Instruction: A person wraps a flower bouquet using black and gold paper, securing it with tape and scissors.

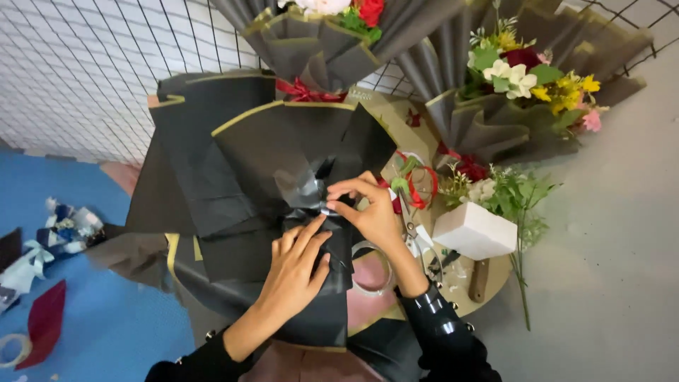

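1. My left hand (293, 272) lies flat on the black wrapping paper (283, 163), fingers stretched out and slightly spread, pressing the gathered middle of the sheets down. It grips nothing; it only rests on the paper.
2. My right hand (371, 212) is just beside it, thumb and forefinger pinched together on a small strip of clear tape (331, 211) at the point where the paper bunches. The other fingers curl loosely above.
3. The black paper, edged in gold, fans out to the left and above my hands and covers most of the small round table (488, 283).
4. A roll of clear tape (371, 269) sits on the table under my right wrist.
5. Just right of my right hand lie scissors (417, 237), some red ribbon (421, 184) and a white foam block (474, 230), with green sprigs (520, 201) beside it.
6. Two finished bouquets (523, 78) in dark wrapping lean against the wire grid (85, 64) behind the table.
7. Ribbon scraps (42, 247) lie on the blue floor at the left.
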